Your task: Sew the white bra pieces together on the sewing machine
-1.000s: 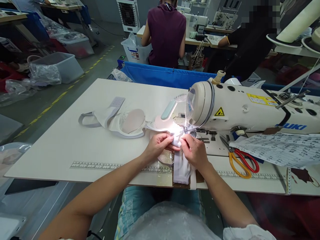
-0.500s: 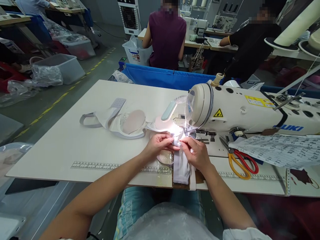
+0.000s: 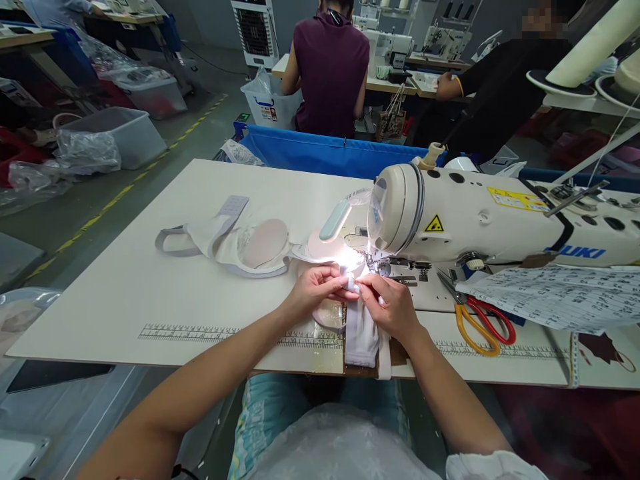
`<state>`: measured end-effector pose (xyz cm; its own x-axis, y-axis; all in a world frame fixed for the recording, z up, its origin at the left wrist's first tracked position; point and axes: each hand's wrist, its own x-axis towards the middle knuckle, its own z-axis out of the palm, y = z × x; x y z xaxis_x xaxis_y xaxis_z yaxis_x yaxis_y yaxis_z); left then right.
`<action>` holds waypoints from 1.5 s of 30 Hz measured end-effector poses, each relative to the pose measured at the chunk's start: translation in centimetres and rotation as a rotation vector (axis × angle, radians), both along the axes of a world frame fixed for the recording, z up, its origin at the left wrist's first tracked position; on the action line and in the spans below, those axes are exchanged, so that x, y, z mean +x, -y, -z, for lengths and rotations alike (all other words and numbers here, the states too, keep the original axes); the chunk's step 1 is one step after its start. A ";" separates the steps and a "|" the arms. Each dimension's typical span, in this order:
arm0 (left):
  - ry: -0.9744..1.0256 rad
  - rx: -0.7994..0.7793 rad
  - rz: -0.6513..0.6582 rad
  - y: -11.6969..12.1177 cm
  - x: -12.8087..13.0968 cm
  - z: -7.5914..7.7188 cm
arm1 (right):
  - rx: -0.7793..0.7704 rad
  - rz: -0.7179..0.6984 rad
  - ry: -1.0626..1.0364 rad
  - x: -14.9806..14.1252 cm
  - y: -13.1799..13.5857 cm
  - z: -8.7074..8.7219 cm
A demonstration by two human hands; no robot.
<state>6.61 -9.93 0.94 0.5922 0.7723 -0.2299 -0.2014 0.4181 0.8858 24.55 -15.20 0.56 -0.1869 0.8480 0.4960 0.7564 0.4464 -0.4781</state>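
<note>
A white bra [image 3: 265, 245] with pinkish cup pads lies across the table, its right end under the lit needle area of a sewing machine [image 3: 450, 207]. Just in front of the needle, my left hand [image 3: 320, 287] pinches the bra's edge between thumb and fingers. Close beside it, my right hand [image 3: 390, 303] grips the same fabric with thumb and forefinger. Below both hands a pale bra band [image 3: 361, 337] hangs toward the table's front edge. The exact spot where the fingertips meet the cloth is partly washed out by the lamp.
Orange and red handled scissors [image 3: 483, 327] lie right of my hand, beside a printed paper sheet [image 3: 560, 297]. A ruler strip [image 3: 190, 332] runs along the front of the table [image 3: 125, 287]. Beyond a blue cloth trough [image 3: 320, 148] sit two people at other machines.
Both hands keep their grip near the needle, with only a slight shift of the fingers. The view has moved slightly. A person at the back right has shifted an arm and leaned.
</note>
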 end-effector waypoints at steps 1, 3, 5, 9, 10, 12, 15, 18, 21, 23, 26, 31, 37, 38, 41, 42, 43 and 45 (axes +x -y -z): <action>-0.005 0.006 0.003 0.0 0.0 0.0 | -0.001 -0.003 -0.001 0.0 0.0 0.0; -0.014 0.020 0.009 0.0 -0.1 -0.1 | -0.006 -0.015 -0.003 0.1 0.0 0.0; -0.020 0.026 0.012 0.0 -0.1 -0.2 | -0.006 -0.025 -0.007 0.2 0.0 -0.1; -0.023 0.020 0.009 0.0 0.0 -0.2 | -0.012 -0.036 -0.007 0.3 -0.1 -0.2; -0.025 0.019 0.006 0.0 0.0 -0.2 | -0.014 -0.039 -0.003 0.3 -0.1 -0.2; -0.027 0.016 0.002 0.0 0.0 -0.2 | -0.016 -0.045 0.010 0.4 -0.2 -0.2; -0.036 0.011 0.004 0.0 0.0 -0.1 | -0.001 -0.059 0.036 0.5 -0.3 -0.2; -0.043 0.009 0.011 0.0 0.0 -0.1 | 0.006 -0.069 0.066 0.7 -0.4 -0.2; -0.047 0.006 0.017 0.0 0.0 -0.1 | 0.009 -0.084 0.079 0.9 -0.4 -0.2; -0.054 -0.001 0.023 -0.1 -0.1 -0.1 | 0.018 -0.099 0.079 1.0 -0.5 -0.2; -0.064 -0.005 0.031 -0.1 -0.1 -0.1 | 0.030 -0.121 0.082 1.1 -0.5 -0.3; -0.084 0.002 0.045 -0.1 -0.2 0.1 | 0.030 -0.138 0.071 1.1 -0.6 -0.1; -0.099 0.000 0.055 -0.2 -0.3 0.1 | 0.030 -0.153 0.063 1.3 -0.7 0.0; -0.095 0.000 0.055 -0.2 -0.3 0.0 | 0.029 -0.152 0.067 1.3 -0.6 0.0; -0.081 0.000 0.057 -0.1 -0.2 0.0 | 0.031 -0.151 0.076 1.3 -0.6 -0.1; -0.080 0.000 0.057 -0.1 -0.2 0.0 | 0.031 -0.150 0.076 1.3 -0.6 -0.1; -0.082 0.001 0.057 -0.1 -0.2 0.0 | 0.032 -0.150 0.075 1.3 -0.6 -0.1; -0.089 0.003 0.057 -0.2 -0.2 0.1 | 0.035 -0.149 0.074 1.3 -0.6 0.0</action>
<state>6.38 -9.78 0.84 0.6126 0.7386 -0.2814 -0.0974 0.4239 0.9005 25.81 -14.61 0.60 -0.3465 0.7905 0.5051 0.7127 0.5719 -0.4061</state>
